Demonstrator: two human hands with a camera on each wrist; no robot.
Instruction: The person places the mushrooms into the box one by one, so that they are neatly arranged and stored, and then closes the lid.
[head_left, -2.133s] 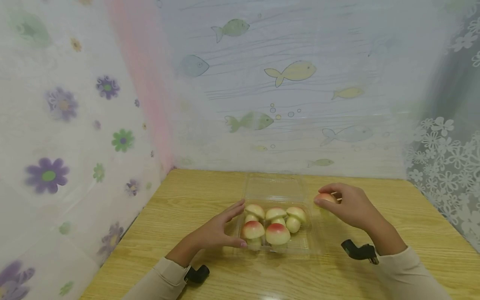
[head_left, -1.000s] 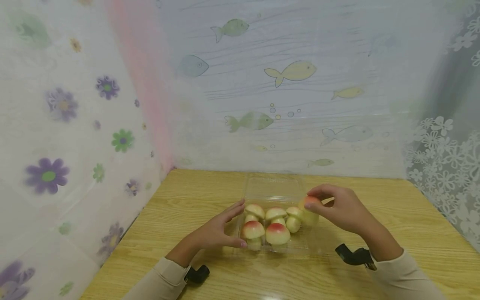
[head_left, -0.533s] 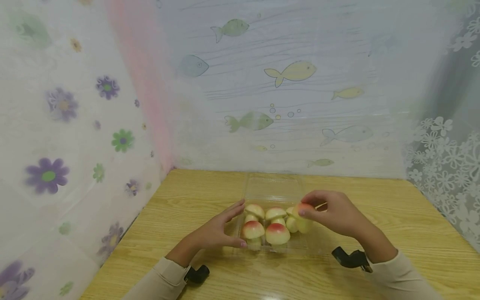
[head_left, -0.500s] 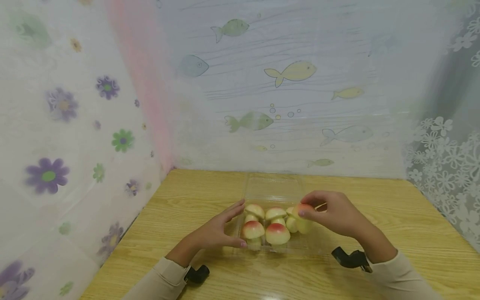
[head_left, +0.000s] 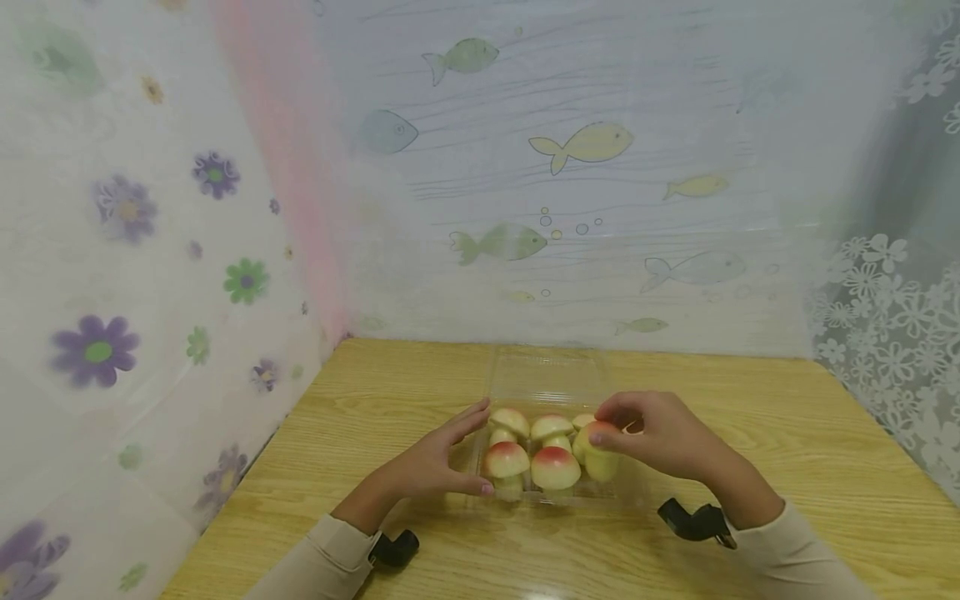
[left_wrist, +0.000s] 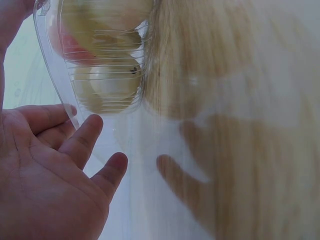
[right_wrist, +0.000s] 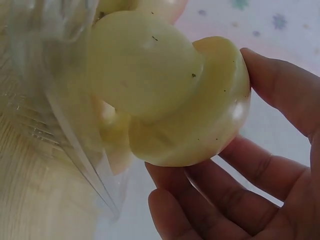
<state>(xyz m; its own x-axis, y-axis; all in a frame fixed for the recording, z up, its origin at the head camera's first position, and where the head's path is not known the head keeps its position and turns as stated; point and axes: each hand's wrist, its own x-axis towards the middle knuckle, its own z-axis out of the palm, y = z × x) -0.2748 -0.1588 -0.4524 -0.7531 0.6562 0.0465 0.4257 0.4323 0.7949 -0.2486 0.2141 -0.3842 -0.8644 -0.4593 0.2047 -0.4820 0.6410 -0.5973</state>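
Note:
My right hand (head_left: 663, 437) pinches a toy mushroom (head_left: 601, 463) by its red-tinted cap, thumb on one side and fingertips on the other. In the right wrist view the pale, rounded stem of this mushroom (right_wrist: 145, 65) points over the wall of a clear plastic box (right_wrist: 75, 145). Several similar cream mushrooms (head_left: 555, 468) lie in the box in two rows, and the held one overlaps the back right one. At the box's left side is my left hand (head_left: 427, 467), fingers extended and spread; in the left wrist view its fingertips (left_wrist: 90, 125) are right at the clear wall.
The box's hinged clear lid (head_left: 551, 375) lies back, away from me. A wood-grain table (head_left: 405, 375) carries it all. Flower-patterned sheeting (head_left: 150, 275) rises on the left, and a fish-print sheet (head_left: 585, 183) stands behind. Each wrist wears a black camera mount (head_left: 693, 521).
The right hand has carried the mushroom from right of the box leftward and nearer to me, over the front right part of the box. The left hand has stayed put.

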